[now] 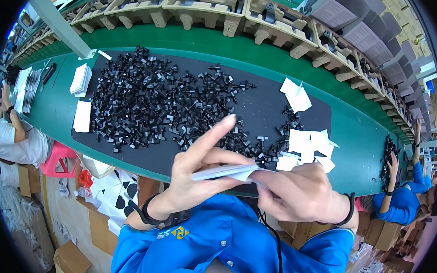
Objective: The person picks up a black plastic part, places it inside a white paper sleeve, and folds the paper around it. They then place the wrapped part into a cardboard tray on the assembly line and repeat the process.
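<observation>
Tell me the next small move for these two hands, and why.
Probably peel one sheet off: both the left hand and the right hand pinch the thin stack of white paper slips, the left index finger lifted, while the heap of small black plastic parts lies untouched on the black mat.

Holding one thin stack of white sheets (226, 171) between two hands: left hand (196, 177), right hand (300, 191). Lying beyond the hands: one black mat (260, 109), black clips (155, 102) too many to count. Lying just beyond the right hand: about six loose white bags (308, 149). Sitting far left of the hands: two white stacks (82, 80).
</observation>
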{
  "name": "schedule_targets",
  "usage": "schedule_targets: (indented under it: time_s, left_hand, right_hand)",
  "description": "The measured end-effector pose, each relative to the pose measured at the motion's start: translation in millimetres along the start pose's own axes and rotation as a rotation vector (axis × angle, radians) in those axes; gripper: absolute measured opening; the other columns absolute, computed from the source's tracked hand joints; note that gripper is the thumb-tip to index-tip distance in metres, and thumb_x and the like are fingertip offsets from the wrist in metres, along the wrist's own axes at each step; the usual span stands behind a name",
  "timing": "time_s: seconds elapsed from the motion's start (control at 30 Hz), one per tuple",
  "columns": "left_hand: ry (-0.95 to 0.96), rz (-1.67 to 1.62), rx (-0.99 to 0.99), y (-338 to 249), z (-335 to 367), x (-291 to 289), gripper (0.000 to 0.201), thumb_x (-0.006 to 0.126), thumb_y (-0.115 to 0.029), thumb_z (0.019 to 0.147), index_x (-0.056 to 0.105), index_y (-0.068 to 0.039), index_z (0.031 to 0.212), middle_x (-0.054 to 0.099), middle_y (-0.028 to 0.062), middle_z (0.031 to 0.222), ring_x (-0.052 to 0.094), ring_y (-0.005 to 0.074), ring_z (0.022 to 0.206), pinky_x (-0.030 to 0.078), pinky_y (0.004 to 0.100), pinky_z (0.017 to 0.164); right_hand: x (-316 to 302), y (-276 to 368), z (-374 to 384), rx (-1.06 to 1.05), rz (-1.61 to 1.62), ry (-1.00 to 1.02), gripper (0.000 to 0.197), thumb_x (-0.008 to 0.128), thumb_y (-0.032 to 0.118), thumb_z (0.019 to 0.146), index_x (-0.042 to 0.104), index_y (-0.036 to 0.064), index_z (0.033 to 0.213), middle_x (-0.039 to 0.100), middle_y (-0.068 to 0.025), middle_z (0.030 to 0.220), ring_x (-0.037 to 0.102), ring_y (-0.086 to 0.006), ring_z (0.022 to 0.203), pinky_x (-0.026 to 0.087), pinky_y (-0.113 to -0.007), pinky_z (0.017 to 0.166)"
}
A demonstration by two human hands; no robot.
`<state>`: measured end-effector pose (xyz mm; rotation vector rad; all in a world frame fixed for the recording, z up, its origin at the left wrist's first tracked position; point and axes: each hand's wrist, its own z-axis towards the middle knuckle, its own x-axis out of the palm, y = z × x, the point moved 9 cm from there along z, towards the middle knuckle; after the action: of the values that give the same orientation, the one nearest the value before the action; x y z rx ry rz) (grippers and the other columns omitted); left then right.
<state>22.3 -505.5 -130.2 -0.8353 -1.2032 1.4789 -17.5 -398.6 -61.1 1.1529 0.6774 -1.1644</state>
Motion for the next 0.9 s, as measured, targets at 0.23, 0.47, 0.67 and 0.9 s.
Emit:
schedule_targets:
  time_s: [0.23,0.47,0.67,0.9]
  left_hand:
    - [0.058,-0.121,-0.072,13,7,6,0.086,0.071,0.005,0.074,0.02,-0.003,0.143,0.067,0.0147,0.099,0.064,0.0164,0.09,0.051,0.0265,0.082]
    - [-0.052,-0.303,-0.391,43,15,11,0.064,0.063,0.006,0.079,0.032,0.006,0.135,0.065,0.0189,0.098,0.064,0.0251,0.094,0.054,0.0352,0.079]
    - [-0.076,-0.552,-0.457,54,21,8,0.05,0.06,0.004,0.082,0.042,0.006,0.129,0.064,0.0177,0.103,0.064,0.0222,0.093,0.056,0.0314,0.075]
    - [-0.017,-0.328,-0.414,45,27,2,0.049,0.063,0.003,0.081,0.046,0.005,0.127,0.061,0.0158,0.112,0.062,0.02,0.099,0.056,0.027,0.075]
  right_hand:
    - [3,-53,-12,0.156,0.419,-0.305,0.03,0.08,0.014,0.065,0.068,0.0037,0.089,0.061,-0.0042,0.07,0.054,-0.0111,0.062,0.041,-0.022,0.051]
    - [3,-61,-19,0.001,0.239,-0.317,0.036,0.077,0.007,0.062,0.071,0.0078,0.097,0.06,-0.0018,0.076,0.045,-0.0111,0.059,0.034,-0.022,0.047]
    - [9,-35,-19,-0.3,-0.317,-0.223,0.037,0.073,0.008,0.063,0.07,0.0097,0.099,0.058,-0.0016,0.081,0.045,-0.0142,0.062,0.037,-0.023,0.055]
    - [-6,-42,-1,-0.035,-0.054,-0.11,0.036,0.075,0.011,0.063,0.069,0.0082,0.099,0.06,-0.0034,0.089,0.048,-0.015,0.064,0.04,-0.024,0.055]
